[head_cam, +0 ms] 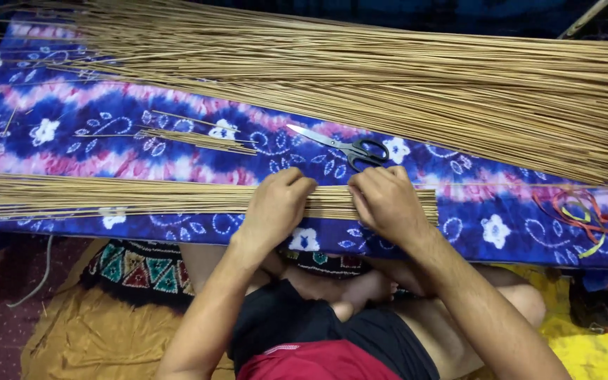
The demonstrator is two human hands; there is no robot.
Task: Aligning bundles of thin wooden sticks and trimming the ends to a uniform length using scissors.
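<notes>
A long flat bundle of thin tan sticks [107, 195] lies along the near edge of a blue, pink and white patterned cloth [72, 134]. My left hand [276, 205] and my right hand [385, 200] rest side by side on the bundle's right part, fingers curled down over the sticks, pressing and gripping them. The bundle's cut end [432, 204] sticks out just right of my right hand. Black-handled scissors [346, 146] lie shut on the cloth just beyond my hands.
A big heap of loose sticks [388, 77] covers the far side of the cloth. A small loose clump of sticks [202, 139] lies mid-cloth. Red, orange and yellow rubber bands [582, 211] sit at the right. My crossed legs are below, over yellow and brown fabric.
</notes>
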